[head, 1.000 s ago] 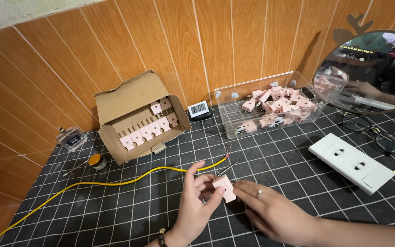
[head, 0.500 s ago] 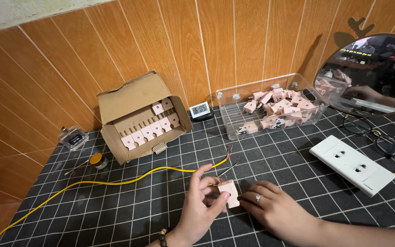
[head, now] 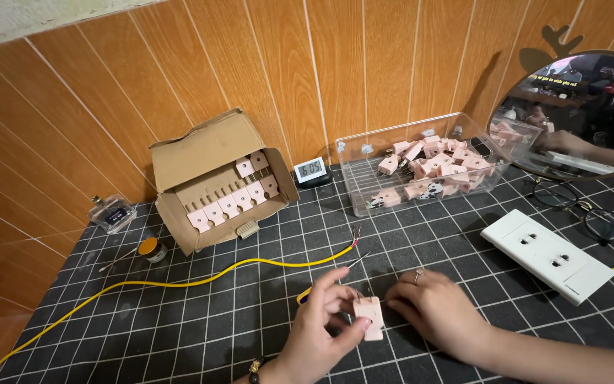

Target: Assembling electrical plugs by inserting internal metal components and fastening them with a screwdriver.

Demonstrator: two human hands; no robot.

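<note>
The left hand [head: 321, 327] pinches a small pink plug [head: 369, 317] between thumb and fingers, just above the counter [head: 200, 334] near its front edge. The right hand [head: 438, 313] lies curled against the plug's right side — whether its fingertips grip anything is hidden behind the plug and knuckles. A yellow wire [head: 179, 283] runs from the left and ends in bare strands near the hands; part of it disappears under the left hand. Behind, a cardboard box [head: 214, 178] and a clear bin [head: 421, 167] hold more pink plugs — the mirror [head: 577, 107] is cut off at the right.
</note>
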